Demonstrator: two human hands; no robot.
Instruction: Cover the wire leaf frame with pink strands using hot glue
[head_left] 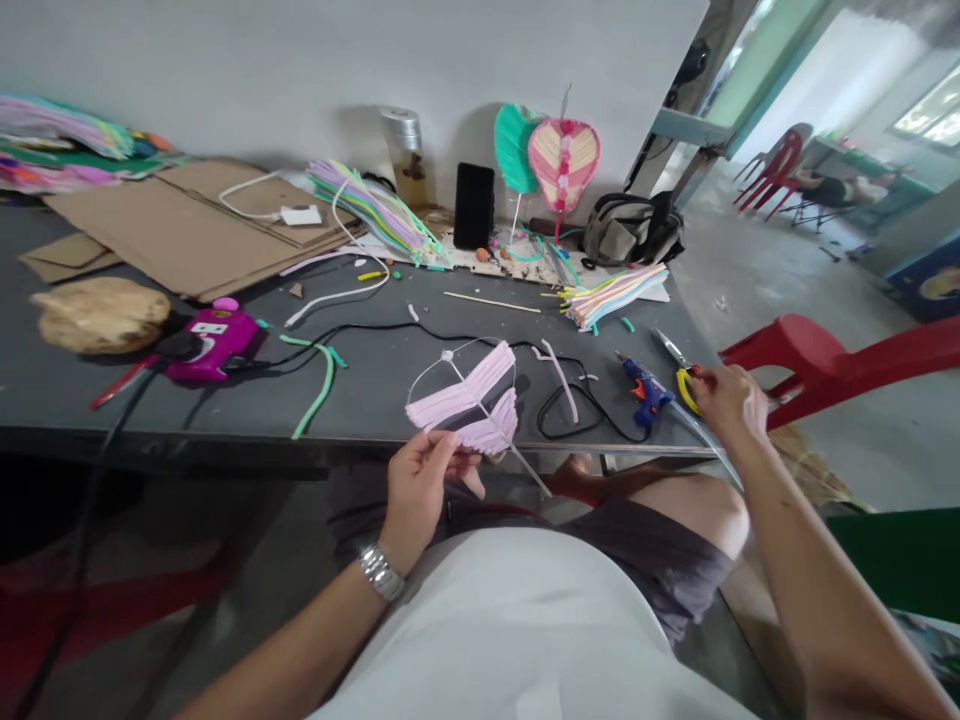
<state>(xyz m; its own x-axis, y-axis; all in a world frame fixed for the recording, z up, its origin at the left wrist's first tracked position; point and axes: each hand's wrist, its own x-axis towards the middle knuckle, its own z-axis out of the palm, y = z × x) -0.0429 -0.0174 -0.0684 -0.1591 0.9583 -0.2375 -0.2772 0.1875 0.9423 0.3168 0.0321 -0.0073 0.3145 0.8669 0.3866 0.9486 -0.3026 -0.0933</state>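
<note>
Two hands share the work. Our left hand pinches the lower edge of the pink straw leaf, a wire frame filled with pale pink strips. The leaf is held in the air just in front of the near edge of the surface, and its thin stem slants down to the right.

Our right hand lies at the right end of the surface with its fingers at the yellow handles of the scissors, just beside the blue glue gun. We cannot tell whether the fingers have closed on the handles.

To do this well, we judge that the left pinch should be firm but light, on the frame rather than the loose strips, so that none slip out of line. The right hand should take the scissors by the loops, blades pointing away, and lift them clear of the glue gun and the black cable looped nearby.
</note>
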